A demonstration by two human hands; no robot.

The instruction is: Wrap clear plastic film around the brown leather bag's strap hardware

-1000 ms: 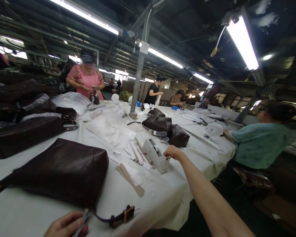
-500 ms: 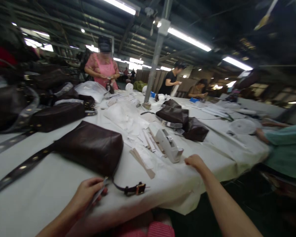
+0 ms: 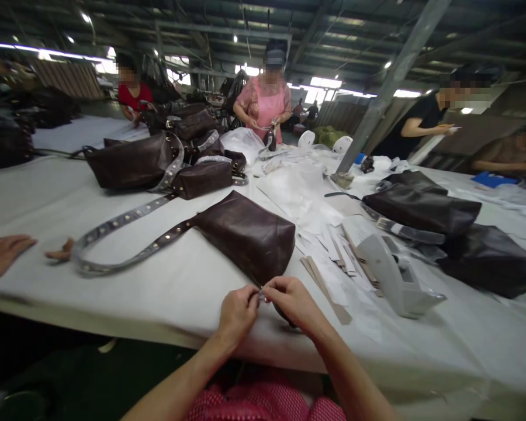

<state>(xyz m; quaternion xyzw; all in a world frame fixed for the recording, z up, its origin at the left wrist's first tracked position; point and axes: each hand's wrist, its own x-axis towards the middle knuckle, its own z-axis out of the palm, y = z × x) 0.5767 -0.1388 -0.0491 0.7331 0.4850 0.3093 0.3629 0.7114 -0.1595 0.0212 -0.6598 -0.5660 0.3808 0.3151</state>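
A dark brown leather bag (image 3: 248,235) lies on the white table (image 3: 166,292) in front of me, its studded strap (image 3: 127,234) looping out to the left. My left hand (image 3: 236,313) and my right hand (image 3: 291,301) meet at the bag's near bottom corner, fingers pinched together on a small thin piece I cannot make out. A grey tape dispenser (image 3: 392,278) sits to the right of my hands, beside strips of paper and card (image 3: 328,263).
More brown bags lie at back left (image 3: 134,161) and right (image 3: 425,207). Another person's hand (image 3: 2,254) rests on the table at far left. People in pink (image 3: 265,102), red (image 3: 131,93) and black (image 3: 425,120) work behind. A steel post (image 3: 377,111) rises from the table.
My right hand left the tape dispenser and came back to meet my left hand at the bag's corner. My view swung left and down.
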